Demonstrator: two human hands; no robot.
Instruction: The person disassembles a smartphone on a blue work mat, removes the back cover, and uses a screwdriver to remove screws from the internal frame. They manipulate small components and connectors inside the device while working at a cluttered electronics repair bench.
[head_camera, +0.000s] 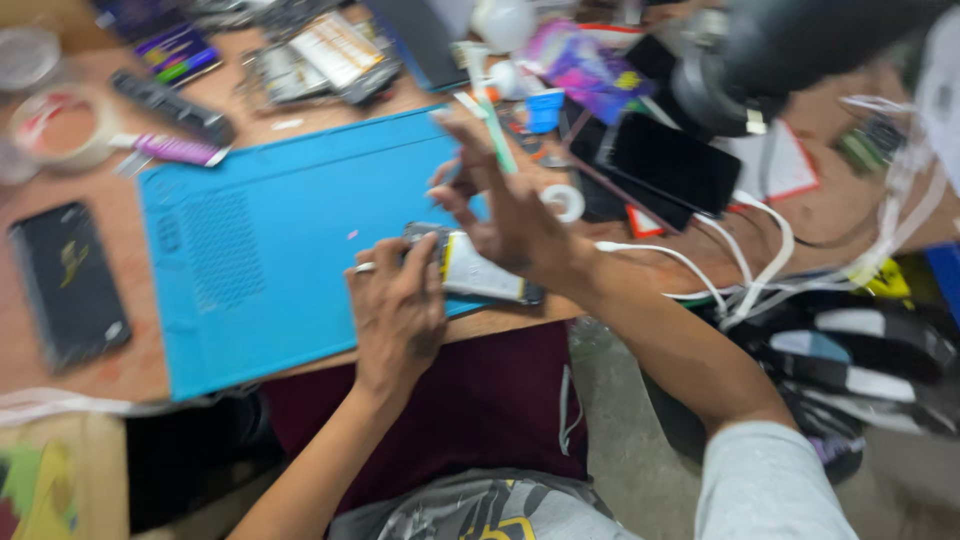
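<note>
The frame is motion-blurred. An opened phone (480, 270) with its white battery showing lies at the near edge of a blue work mat (260, 240). My left hand (395, 310), a ring on one finger, grips the phone's left end. My right hand (500, 200) hovers over the phone and holds a thin white and green tool (492, 125) that points up and away. Whether the tool tip touches anything is lost in the blur.
A black phone (68, 282) lies left of the mat, another dark phone (675, 160) to the right. A tape roll (62, 125), a small white ring (566, 202), white cables (740, 270), packets and tools crowd the wooden table's far side. Striped shoes (860, 350) sit on the floor.
</note>
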